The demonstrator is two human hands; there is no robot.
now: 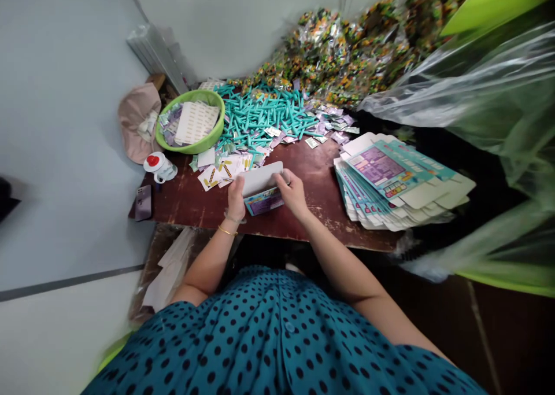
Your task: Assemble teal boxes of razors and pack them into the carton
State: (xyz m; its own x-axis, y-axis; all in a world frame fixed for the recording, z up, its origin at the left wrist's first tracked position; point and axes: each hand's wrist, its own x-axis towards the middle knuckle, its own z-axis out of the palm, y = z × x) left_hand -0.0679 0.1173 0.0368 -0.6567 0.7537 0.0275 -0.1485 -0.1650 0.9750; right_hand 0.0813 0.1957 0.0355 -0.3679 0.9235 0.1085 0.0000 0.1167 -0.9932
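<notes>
Between my two hands, over the table's front edge, is a small cardboard box (263,201) with a purple and teal printed side and a pale flap standing up. My left hand (236,198) grips its left end. At the right end my right hand (291,191) holds it, thumb near the flap. Just beyond the box lie white printed cards (221,172) with a yellow and dark pattern. Behind them spreads a heap of teal stick-like pieces (264,114), mixed with small purple packets (342,135). To the right, flat unfolded boxes (385,172) lie in an overlapping stack.
A green basin (219,130) with packets and a printed sheet stands at the left back. Near it are a lidded cup (167,172), a phone (143,203) and a pink bag (132,120). Colourful plastic-wrapped bags (338,54) pile against the wall. Clear plastic sheeting (459,77) hangs at right.
</notes>
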